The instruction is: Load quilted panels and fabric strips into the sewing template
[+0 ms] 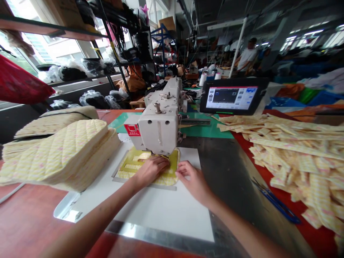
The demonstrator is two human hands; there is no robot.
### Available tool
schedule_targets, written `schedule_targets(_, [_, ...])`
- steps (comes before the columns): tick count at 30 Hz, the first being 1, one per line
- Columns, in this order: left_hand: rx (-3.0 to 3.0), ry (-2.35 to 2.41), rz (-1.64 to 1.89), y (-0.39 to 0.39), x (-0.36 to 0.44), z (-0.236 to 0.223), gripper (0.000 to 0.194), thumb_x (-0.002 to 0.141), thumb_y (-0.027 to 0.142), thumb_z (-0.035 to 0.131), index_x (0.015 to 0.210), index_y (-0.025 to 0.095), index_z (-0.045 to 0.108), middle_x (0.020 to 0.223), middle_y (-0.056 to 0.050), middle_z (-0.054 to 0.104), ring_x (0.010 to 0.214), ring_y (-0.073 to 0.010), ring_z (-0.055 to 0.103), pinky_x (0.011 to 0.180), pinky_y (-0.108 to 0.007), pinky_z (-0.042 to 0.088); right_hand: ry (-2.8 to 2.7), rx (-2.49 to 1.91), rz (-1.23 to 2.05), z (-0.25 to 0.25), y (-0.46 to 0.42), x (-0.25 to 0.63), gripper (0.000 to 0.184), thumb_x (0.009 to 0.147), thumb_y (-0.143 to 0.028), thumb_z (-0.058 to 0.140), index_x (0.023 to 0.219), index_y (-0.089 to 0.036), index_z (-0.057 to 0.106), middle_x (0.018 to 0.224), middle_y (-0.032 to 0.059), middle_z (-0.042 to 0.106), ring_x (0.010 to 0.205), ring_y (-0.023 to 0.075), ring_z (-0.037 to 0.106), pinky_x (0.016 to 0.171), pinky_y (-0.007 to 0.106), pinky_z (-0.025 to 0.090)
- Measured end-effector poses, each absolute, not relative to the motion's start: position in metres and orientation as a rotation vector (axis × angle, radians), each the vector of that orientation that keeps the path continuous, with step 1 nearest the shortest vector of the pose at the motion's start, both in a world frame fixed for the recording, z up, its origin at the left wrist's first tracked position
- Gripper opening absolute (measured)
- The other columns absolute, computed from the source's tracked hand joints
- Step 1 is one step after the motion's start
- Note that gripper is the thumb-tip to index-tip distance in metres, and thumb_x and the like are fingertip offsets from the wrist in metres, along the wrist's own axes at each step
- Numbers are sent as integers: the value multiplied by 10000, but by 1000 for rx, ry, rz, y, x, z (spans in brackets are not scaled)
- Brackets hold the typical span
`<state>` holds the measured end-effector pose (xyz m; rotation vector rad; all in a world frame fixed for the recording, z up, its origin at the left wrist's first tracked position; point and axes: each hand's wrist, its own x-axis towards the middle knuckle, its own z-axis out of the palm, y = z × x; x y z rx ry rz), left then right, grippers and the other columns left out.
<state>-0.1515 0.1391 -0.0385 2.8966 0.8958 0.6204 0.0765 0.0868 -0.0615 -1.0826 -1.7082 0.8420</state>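
Observation:
A yellow quilted fabric panel (129,174) lies on the white plate (161,206) beneath the sewing machine head (158,130). Over the panel is a yellow-green slotted template (173,168), and a strip of fabric (142,156) shows in its upper slot. My left hand (153,169) rests palm down on the template, fingers stretched out close to the needle area, which they partly hide. At the right edge of panel and template is my right hand (192,179), its fingers loosely bent and the thumb a little apart from them.
Stacked quilted panels (61,150) stand at left. Loose fabric strips (295,150) are heaped at right, with blue-handled scissors (279,204) beside them. A control screen (231,97) stands behind the machine on the right. A person (247,57) is in the background.

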Motion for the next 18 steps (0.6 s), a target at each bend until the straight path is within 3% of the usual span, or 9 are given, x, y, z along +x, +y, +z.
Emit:
schedule_targets(3, [2811,887,671,139,-158,-43,285,970,92,548,1200,165,699,1199,-98,741,1113,-239,680,984,-384,560,-1872,-1106,657,-59,88,77,137,953,-155,583,1066,-218,627,948,43,706,830,188,697,794,337,597])
schedule_targets(7, [2712,905,741,137,-165,-49,474,887,-39,485,1262,167,689,1271,-102,708,1204,-215,645,1055,-368,537,-2155,-1121,336,-52,90,75,282,1010,-156,497,1226,-230,663,1083,85,649,1007,233,657,927,400,568])
schedule_targets(13, [2630,989,817,141,-167,-54,525,835,-62,449,1198,180,741,1270,-137,672,1211,-246,647,1051,-421,541,-2397,-1224,68,-37,93,68,307,995,-175,534,1238,-272,693,1013,57,625,909,218,637,782,329,558])
schedule_targets(18, [2611,982,826,140,-166,-49,477,853,-42,473,1172,198,736,1215,-96,711,1140,-216,680,1013,-369,556,-2339,-1271,90,-35,102,63,293,980,-155,533,1184,-268,710,1029,49,647,983,213,629,808,308,538])
